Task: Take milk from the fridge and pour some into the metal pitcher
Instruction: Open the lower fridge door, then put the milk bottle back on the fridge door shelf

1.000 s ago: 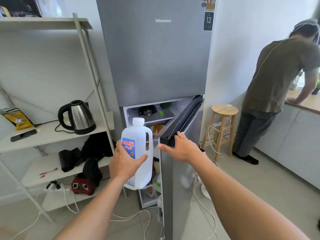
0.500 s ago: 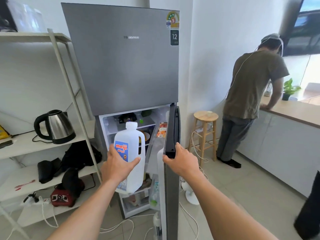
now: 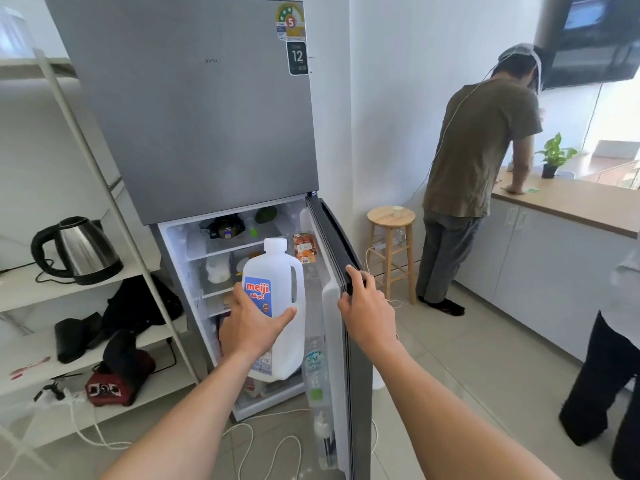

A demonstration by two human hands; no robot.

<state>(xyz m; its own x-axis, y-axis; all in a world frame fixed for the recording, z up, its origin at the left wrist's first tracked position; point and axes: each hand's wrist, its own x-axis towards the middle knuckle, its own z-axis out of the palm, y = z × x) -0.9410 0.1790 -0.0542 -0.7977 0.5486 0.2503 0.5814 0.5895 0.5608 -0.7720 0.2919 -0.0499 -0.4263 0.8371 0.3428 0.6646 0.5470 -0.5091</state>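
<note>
The left hand (image 3: 254, 329) grips a white milk jug (image 3: 277, 303) (blue label, cap on), holding it upright in front of the open lower compartment of the fridge (image 3: 194, 109). At three o'clock from the jug, the right hand (image 3: 367, 306) is closed on the top edge of the fridge door (image 3: 341, 306), which stands swung out. A kettle (image 3: 78, 251) sits on a shelf (image 3: 20, 289) at nine o'clock. At two o'clock, another person (image 3: 474, 174) leans on a counter (image 3: 568, 206), a wooden stool (image 3: 391, 244) just beside them.
</note>
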